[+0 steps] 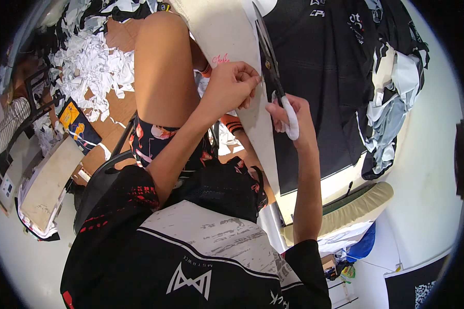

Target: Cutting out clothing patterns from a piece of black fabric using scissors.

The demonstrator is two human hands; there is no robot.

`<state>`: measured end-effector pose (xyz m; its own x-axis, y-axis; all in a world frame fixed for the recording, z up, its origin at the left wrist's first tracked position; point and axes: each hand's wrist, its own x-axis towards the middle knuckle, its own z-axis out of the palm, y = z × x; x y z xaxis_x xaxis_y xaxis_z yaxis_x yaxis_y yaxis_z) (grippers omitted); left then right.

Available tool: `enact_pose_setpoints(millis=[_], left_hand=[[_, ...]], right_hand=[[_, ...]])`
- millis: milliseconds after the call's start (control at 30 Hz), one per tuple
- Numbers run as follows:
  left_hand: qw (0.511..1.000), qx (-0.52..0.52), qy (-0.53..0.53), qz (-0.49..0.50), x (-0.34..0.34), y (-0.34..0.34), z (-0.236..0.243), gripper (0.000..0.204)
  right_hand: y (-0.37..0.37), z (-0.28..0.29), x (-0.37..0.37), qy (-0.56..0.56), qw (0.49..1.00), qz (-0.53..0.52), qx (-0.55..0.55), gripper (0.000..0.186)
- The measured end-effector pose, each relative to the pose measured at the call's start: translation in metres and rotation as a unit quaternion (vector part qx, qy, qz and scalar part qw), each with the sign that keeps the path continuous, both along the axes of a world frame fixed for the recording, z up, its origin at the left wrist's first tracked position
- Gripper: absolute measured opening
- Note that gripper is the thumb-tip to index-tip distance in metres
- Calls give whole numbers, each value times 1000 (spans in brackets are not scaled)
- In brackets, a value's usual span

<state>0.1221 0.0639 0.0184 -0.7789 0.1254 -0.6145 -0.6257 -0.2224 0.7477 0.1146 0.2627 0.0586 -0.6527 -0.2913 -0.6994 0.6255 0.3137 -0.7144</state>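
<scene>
The right hand was closed round the white-wrapped handle of the scissors, whose blades pointed away ahead of it. Just left and ahead of that hand, the left hand had its fingers curled together near the table; whether they pinched anything could not be told. Right of the right hand lay black cloth, with bunched cloths farther right. Well left of the left hand, white scraps covered the floor.
</scene>
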Motion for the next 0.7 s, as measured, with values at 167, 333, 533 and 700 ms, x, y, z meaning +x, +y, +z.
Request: enact_pose_setpoints(millis=[167, 333, 533, 700], left_hand=[[1000, -1, 16, -1, 0, -2, -1, 12], [1000, -8, 2, 3, 0, -2, -3, 12], [1000, -1, 15, 7, 0, -1, -7, 12], [999, -2, 37, 0, 1, 2, -10, 11]], right_hand=[[-4, 1, -15, 7, 1000, 24, -7, 29], [-10, -2, -26, 10, 999, 35, 15, 29], [-14, -4, -35, 17, 994, 80, 67, 28], [-15, 6, -49, -16, 996, 89, -15, 32]])
